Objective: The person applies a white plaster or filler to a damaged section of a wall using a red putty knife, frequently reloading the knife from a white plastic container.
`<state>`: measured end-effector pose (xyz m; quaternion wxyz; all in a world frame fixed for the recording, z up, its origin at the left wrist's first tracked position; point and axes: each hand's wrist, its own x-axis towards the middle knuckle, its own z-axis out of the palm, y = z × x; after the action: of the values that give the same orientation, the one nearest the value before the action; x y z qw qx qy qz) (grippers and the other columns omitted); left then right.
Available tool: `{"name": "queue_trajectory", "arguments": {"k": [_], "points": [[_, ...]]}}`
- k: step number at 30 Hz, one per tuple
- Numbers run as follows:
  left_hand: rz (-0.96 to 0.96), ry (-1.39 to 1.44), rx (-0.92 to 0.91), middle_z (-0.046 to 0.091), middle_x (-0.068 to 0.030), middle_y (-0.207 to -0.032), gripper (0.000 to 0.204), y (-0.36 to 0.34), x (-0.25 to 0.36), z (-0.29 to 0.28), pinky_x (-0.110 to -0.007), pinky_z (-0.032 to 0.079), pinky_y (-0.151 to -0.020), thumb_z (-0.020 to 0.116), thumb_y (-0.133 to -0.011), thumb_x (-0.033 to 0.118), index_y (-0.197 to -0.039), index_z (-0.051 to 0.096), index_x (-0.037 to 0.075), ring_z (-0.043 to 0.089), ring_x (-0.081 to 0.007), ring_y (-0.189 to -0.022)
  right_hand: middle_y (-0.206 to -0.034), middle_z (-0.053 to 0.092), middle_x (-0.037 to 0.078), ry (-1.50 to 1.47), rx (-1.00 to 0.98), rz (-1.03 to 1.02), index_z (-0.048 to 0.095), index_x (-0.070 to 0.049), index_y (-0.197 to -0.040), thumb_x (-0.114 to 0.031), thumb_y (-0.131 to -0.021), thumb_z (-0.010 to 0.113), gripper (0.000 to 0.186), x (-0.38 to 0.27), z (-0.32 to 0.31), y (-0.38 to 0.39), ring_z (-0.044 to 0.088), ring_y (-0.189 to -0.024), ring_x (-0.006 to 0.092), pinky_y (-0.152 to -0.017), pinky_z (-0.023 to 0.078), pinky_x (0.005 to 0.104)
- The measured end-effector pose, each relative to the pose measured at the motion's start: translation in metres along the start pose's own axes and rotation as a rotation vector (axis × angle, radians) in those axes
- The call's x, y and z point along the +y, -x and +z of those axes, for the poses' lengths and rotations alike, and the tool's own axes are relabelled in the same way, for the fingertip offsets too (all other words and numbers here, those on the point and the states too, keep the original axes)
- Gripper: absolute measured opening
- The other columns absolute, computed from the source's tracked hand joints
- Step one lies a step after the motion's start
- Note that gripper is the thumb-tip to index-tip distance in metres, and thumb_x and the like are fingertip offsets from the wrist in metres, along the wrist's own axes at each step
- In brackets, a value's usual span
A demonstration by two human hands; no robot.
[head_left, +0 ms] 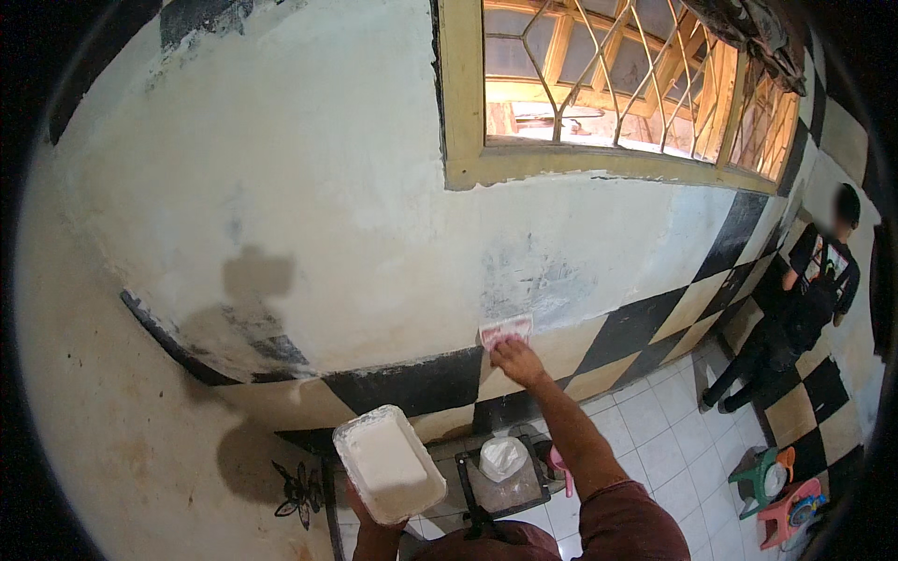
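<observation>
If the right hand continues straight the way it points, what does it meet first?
Probably the wall: the right hand points at it, with its scraper seemingly against the surface.

Window (622, 93) glares upper R, w/ L-side shadows (257, 271) on wall (374, 215), fisheye-bent edges.

From my remote end, I see room, probably in home, under resurfacing: grilled window (603, 161), tiled floor (645, 421), plastic stools (776, 526), wall (374, 187) smeared white above checks (402, 383), tray (422, 451) of white paste (388, 467).
</observation>
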<state>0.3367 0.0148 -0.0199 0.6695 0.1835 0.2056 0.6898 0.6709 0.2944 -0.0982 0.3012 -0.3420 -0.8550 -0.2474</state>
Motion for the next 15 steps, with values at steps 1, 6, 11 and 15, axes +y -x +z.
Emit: {"name": "queue_trajectory", "arguments": {"k": [1, 6, 11, 15], "points": [[0.017, -0.048, 0.029, 0.048, -0.0102, -0.142, 0.07, 0.002, 0.0, -0.008, -0.057, 0.045, -0.102, 0.041, -0.094, 0.061, -0.147, 0.034, 0.016, 0.054, -0.0341, -0.123, -0.097, 0.058, 0.01, -0.011, 0.003, -0.002, 0.062, -0.011, -0.092, -0.015, -0.076, 0.066, 0.017, -0.014, -0.001, 0.005, 0.058, -0.094, 0.0315, -0.086, 0.049, 0.0441], [0.049, 0.008, -0.042, 0.045, -0.0117, -0.144, 0.07, 0.002, -0.004, -0.019, -0.055, 0.043, -0.104, 0.041, -0.094, 0.059, -0.148, 0.033, 0.014, 0.052, -0.0332, -0.125, -0.102, 0.062, 0.014, -0.229, -0.001, 0.341, 0.059, -0.007, -0.109, -0.009, -0.076, 0.068, 0.035, -0.032, -0.056, -0.002, 0.06, -0.097, 0.0354, -0.083, 0.052, 0.045], [-0.083, 0.116, -0.037, 0.043, -0.0131, -0.146, 0.075, 0.008, -0.01, 0.005, -0.061, 0.039, -0.105, 0.047, -0.09, 0.062, -0.149, 0.032, 0.017, 0.048, -0.0402, -0.127, -0.084, 0.06, 0.013, -0.081, 0.293, 0.44, 0.058, -0.006, -0.084, -0.003, -0.074, 0.067, 0.014, 0.023, -0.148, -0.055, 0.06, -0.077, 0.0353, -0.062, 0.049, 0.045], [-0.088, 0.085, 0.022, 0.043, -0.0147, -0.146, 0.078, 0.008, -0.009, 0.012, -0.066, 0.038, -0.104, 0.049, -0.088, 0.064, -0.149, 0.033, 0.018, 0.05, -0.0444, -0.124, -0.076, 0.052, 0.011, 0.087, 0.408, 0.361, 0.054, -0.006, -0.076, -0.002, -0.07, 0.071, 0.019, 0.068, -0.212, -0.128, 0.056, -0.07, 0.0322, -0.058, 0.046, 0.0411]]}}
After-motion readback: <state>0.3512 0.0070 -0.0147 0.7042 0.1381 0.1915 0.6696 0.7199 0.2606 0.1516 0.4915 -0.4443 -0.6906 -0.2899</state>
